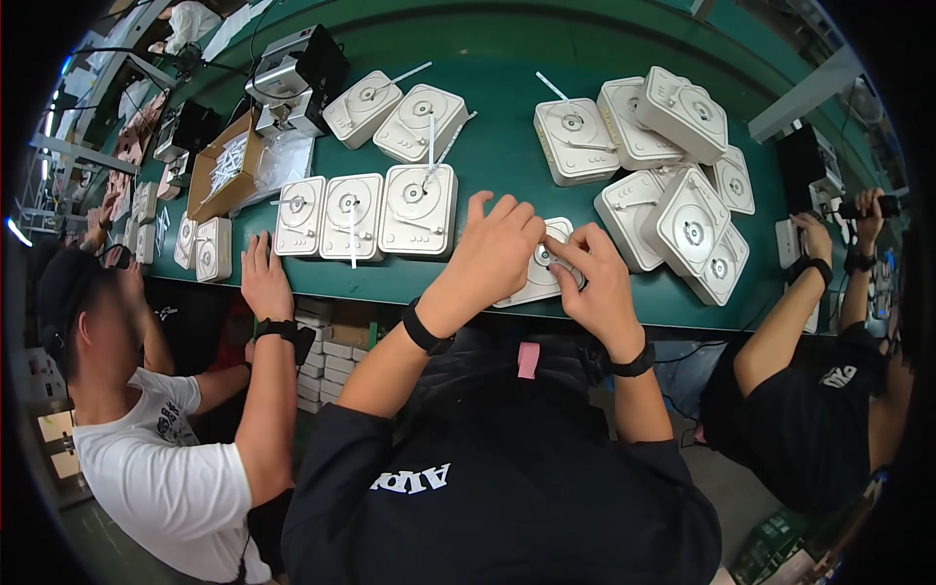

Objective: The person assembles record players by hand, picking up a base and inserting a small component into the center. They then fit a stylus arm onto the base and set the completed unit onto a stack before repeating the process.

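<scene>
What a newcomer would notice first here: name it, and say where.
First, the person's left hand and right hand, meeting at centre over an off-white turntable-shaped unit at the near edge of the green table. Next, the overlapping pile of similar units to their right. Then the row of three units to their left, with a cardboard box of thin white sticks farther left.

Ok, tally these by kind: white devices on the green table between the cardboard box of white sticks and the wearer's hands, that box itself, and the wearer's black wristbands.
White devices: 5
Cardboard box: 1
Black wristbands: 2
Total: 8
</scene>
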`<state>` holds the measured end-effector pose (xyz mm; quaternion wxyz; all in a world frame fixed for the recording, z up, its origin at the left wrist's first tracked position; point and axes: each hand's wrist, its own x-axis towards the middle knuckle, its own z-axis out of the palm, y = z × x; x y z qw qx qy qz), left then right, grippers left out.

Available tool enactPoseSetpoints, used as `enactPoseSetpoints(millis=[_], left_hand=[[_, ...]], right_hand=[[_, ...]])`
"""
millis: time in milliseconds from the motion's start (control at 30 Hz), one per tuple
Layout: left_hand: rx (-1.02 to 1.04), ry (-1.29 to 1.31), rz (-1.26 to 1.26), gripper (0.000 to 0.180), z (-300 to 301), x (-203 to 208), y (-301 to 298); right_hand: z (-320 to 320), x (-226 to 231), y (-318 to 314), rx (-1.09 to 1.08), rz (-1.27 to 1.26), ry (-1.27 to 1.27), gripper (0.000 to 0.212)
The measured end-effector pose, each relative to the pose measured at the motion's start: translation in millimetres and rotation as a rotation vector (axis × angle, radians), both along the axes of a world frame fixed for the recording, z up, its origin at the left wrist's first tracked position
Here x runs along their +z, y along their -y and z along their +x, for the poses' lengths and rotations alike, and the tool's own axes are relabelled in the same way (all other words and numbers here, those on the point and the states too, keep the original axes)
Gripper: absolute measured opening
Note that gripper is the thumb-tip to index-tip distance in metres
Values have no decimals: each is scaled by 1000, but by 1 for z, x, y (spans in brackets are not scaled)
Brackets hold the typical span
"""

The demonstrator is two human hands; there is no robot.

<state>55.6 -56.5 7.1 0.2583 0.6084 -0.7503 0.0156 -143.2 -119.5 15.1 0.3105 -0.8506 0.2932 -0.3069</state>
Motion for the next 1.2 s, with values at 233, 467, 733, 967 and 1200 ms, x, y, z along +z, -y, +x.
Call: enactPoseSetpoints(millis=[233, 467, 733, 967, 1200], left_hand=[[102, 40, 18, 18, -14, 4, -7], [190, 29, 1, 17, -28, 6, -21], [268, -156, 117, 10, -32, 8, -15], [314, -202, 230, 7, -39, 12, -23], [313, -336, 27, 24, -40, -2, -48]], right_hand=[[-5, -2, 2, 20, 50, -59, 38], [1, 12, 14, 124, -102, -169, 30], [-1, 4, 16, 122, -55, -125, 29], [-1, -1, 14, 108, -61, -97, 31], [-1, 0, 16, 116, -44, -85, 32]])
